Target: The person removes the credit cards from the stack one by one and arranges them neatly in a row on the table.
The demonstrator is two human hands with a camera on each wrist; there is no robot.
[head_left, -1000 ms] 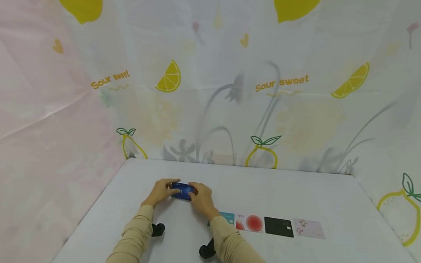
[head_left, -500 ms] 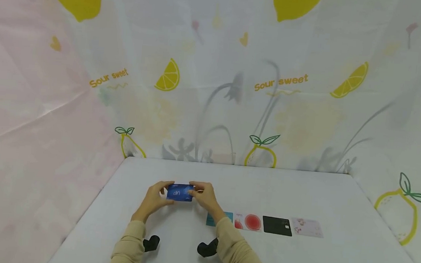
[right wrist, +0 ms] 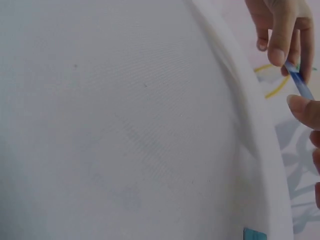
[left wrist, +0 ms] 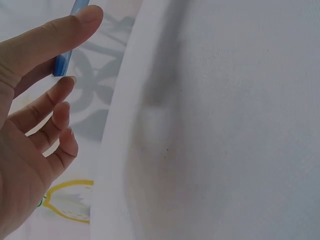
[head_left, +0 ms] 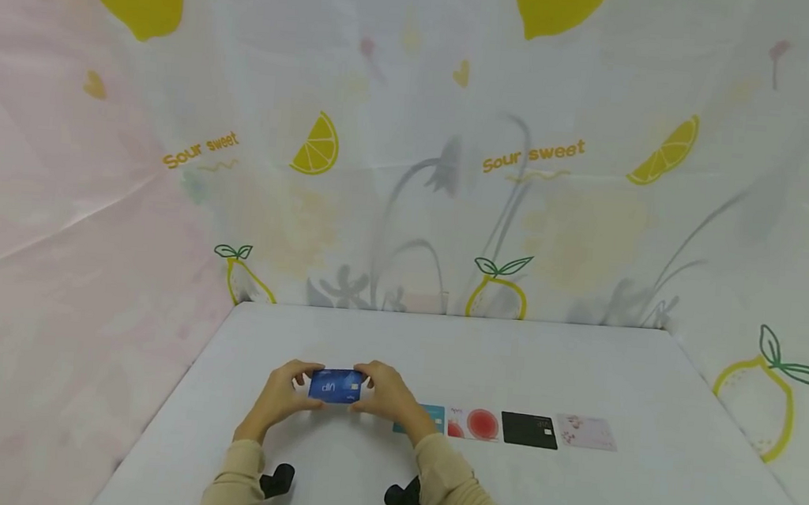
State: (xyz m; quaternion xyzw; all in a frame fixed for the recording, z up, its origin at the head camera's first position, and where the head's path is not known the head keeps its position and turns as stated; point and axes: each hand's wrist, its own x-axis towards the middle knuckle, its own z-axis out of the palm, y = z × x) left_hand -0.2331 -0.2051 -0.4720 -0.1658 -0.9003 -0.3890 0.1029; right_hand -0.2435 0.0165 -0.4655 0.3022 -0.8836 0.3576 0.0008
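Observation:
A blue card (head_left: 335, 387) with upside-down VIP lettering and a small chip is held up over the white table, its printed face toward the head camera. My left hand (head_left: 279, 393) pinches its left end between thumb and fingers. At the other end, my right hand (head_left: 390, 400) grips the card the same way. The left wrist view shows the card (left wrist: 62, 62) edge-on behind the left thumb (left wrist: 55, 37), with the other fingers loosely bent. Both hands meet the thin blue card (right wrist: 299, 82) at the upper right of the right wrist view.
To the right lies a row of cards on the table (head_left: 535, 501): a teal card (head_left: 434, 418) partly behind the right wrist, a white card with a red circle (head_left: 482, 423), a black card (head_left: 528, 429) and a pale floral card (head_left: 586, 432). A lemon-print cloth (head_left: 393, 220) hangs behind.
Both hands have drawn the blue card slightly nearer and left. Its face, partly covered by the thumbs before, now shows with the fingers at its ends. The row of cards stays put.

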